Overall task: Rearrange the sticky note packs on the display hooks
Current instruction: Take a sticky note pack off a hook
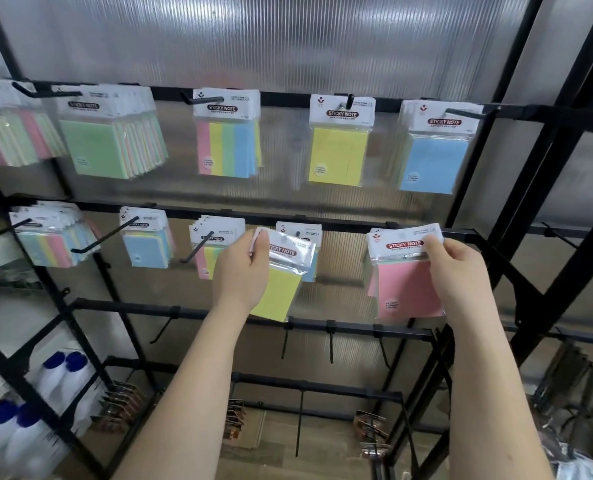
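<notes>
- The left hand [241,271] is gripping a yellow sticky note pack [281,284] by its header, fingers curled round it, in front of the middle rail [343,226].
- The right hand [456,268] is pinching the header of a pink sticky note pack [407,289] hanging at that rail's right end.

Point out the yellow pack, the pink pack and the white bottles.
yellow pack [277,295]: head view, yellow pad face.
pink pack [407,289]: head view, pink pad face.
white bottles [54,379]: head view, bottle shoulder.
</notes>
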The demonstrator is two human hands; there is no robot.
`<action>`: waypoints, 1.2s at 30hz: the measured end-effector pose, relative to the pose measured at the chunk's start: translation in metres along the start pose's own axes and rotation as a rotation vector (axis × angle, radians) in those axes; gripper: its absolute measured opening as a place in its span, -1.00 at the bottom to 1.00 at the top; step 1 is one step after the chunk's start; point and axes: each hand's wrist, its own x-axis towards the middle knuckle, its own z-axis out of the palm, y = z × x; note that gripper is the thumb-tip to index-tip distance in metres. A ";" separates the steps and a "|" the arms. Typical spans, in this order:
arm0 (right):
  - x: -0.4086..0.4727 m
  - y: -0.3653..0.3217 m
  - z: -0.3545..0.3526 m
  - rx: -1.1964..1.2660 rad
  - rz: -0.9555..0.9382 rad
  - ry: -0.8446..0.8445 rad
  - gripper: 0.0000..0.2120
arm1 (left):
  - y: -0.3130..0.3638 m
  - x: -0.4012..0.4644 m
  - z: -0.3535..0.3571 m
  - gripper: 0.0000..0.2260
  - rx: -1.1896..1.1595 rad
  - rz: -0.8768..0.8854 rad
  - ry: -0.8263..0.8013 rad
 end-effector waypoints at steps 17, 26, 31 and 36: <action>-0.004 0.002 -0.026 0.116 -0.025 0.097 -0.65 | 0.104 0.071 0.009 -0.65 -0.369 0.386 0.143; -0.003 -0.002 -0.025 0.167 -0.017 0.086 -0.69 | 0.131 0.089 0.021 -0.69 -0.491 0.393 0.207; -0.002 -0.004 -0.024 0.159 -0.019 0.084 -0.69 | 0.132 0.090 0.024 -0.62 -0.413 0.360 0.280; 0.004 -0.003 -0.024 0.151 -0.029 0.089 -0.67 | 0.128 0.095 0.034 -0.59 -0.373 0.278 0.288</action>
